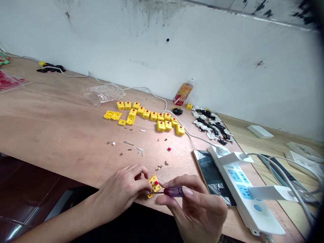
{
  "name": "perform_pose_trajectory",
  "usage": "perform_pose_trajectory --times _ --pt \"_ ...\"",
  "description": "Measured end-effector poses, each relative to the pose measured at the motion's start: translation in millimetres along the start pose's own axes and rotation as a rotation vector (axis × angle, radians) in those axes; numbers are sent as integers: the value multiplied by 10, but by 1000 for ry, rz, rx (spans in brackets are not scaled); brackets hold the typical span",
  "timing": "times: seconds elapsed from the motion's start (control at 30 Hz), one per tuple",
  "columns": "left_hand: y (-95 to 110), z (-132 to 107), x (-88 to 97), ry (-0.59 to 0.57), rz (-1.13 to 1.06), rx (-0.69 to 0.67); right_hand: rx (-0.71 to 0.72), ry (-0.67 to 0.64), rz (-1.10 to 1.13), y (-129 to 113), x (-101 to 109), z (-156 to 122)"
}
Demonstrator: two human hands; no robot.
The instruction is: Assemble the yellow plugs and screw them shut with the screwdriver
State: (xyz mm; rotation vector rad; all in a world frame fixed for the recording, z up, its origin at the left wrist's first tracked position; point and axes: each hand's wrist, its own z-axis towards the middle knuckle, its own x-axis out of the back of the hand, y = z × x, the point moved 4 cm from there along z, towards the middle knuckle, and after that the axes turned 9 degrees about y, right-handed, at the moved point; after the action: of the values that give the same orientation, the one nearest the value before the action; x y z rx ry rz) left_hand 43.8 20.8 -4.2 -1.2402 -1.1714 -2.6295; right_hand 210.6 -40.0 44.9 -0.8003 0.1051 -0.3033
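Note:
My left hand (124,189) pinches a small yellow switch box with a red button (154,184) at the near edge of the wooden table (55,121). My right hand (197,206) grips a purple-handled screwdriver (173,192), its thin tip pointing left into the box. Just beyond my hands, loose brass screws and small metal parts (131,146) are scattered about, and a loose red button (169,149) lies there too.
Several yellow boxes (152,116) lie in rows mid-table, with a pile of black and white parts (211,125) to their right. A bottle (182,92) leans on the wall. A white power strip (243,189), a phone (211,175) and cables sit at right. A plastic bag (103,93) lies behind.

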Motion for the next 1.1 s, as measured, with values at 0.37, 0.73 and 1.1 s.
perform_pose_trajectory --times 0.37,0.73,1.1 --pt "16 13 -2 18 21 -18 32 166 -86 -18 -50 -26" --pt "10 4 -11 11 50 -3 -61 64 -83 -7 9 -37" --pt "-15 5 2 -2 1 3 -46 105 -59 -44 -20 -11"
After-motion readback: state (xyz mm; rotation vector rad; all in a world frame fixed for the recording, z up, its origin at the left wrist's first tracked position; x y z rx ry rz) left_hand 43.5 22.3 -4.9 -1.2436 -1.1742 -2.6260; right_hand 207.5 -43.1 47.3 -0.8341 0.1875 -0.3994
